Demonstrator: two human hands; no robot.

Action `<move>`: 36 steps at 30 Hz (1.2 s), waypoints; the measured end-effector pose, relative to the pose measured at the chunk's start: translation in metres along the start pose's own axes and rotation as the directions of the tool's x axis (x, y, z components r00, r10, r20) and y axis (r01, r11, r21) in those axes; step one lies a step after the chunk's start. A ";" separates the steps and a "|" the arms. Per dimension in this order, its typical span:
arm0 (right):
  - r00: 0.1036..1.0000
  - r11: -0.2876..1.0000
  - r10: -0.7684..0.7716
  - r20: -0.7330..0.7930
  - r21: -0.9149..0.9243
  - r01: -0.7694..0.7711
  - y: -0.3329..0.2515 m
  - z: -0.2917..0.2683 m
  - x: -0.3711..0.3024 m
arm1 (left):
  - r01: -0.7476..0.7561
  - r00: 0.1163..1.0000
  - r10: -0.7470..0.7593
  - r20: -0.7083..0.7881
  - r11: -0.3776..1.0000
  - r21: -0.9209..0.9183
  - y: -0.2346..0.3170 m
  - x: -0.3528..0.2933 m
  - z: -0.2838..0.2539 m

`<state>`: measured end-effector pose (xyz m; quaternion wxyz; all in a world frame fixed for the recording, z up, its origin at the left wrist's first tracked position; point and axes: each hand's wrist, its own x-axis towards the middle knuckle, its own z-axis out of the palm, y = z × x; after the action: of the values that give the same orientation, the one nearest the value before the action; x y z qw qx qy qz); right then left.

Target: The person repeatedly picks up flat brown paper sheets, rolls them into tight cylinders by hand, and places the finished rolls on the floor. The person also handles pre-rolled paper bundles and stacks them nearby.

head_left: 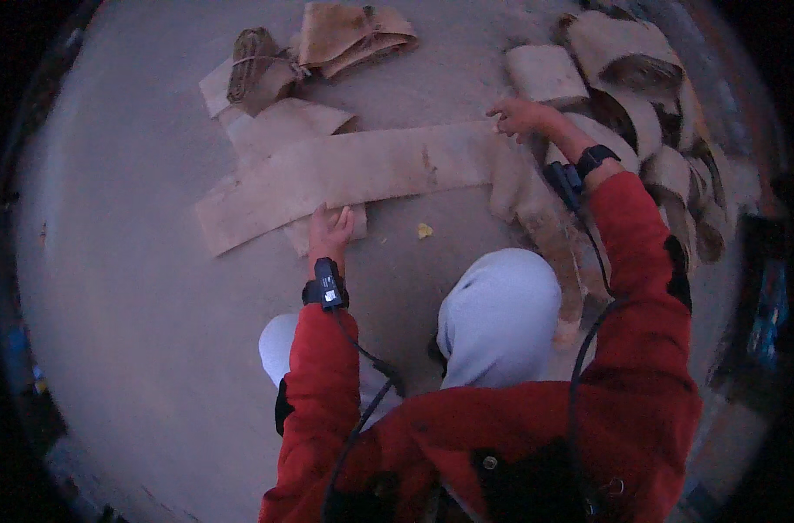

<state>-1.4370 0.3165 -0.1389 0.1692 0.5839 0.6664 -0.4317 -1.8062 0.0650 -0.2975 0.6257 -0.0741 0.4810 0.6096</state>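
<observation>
A long, flat tan strip (362, 167) of stiff, cloth-like material lies crosswise on the ground ahead of me. My left hand (330, 231) is at its near edge, fingertips touching the edge and thumb apart. Over the strip's far right end, my right hand (523, 119) has thumb and fingers bent together on the edge, pinching it. Just below that hand the material turns down into a crumpled, browner length (536, 213) that runs toward my knee. Another tan piece (283, 122) lies beneath the strip on the left.
A tied brown bundle (253, 70) and a folded tan piece (353, 39) lie at the far left of centre. A heap of rolled and folded tan strips (628, 61) stands at the right. One small yellow scrap (425, 230) lies on the ground before my knee (501, 314).
</observation>
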 end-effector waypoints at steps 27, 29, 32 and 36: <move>0.449 0.500 -0.655 -0.609 0.096 0.860 -0.283 0.125 0.109 | -0.313 0.943 0.331 0.044 0.922 -0.227 0.152 -0.048 0.027; 0.347 0.445 -0.608 -0.714 0.055 0.894 -0.316 0.106 0.090 | -0.363 0.925 0.378 0.026 0.904 -0.228 0.189 -0.056 0.035; 0.334 0.385 -0.679 -0.654 0.070 0.920 -0.356 0.083 0.069 | -0.320 0.826 0.439 0.352 0.881 -0.348 0.267 -0.071 0.047; 0.382 0.545 -0.649 -0.658 -0.051 0.837 -0.400 0.096 0.075 | -0.514 0.826 0.511 0.239 0.856 -0.053 0.323 -0.071 0.038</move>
<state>-1.8527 0.3116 -0.0974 -0.3566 0.3385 0.8013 -0.3407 -2.0419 0.1210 -0.0695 0.4942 0.1375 0.4064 0.7561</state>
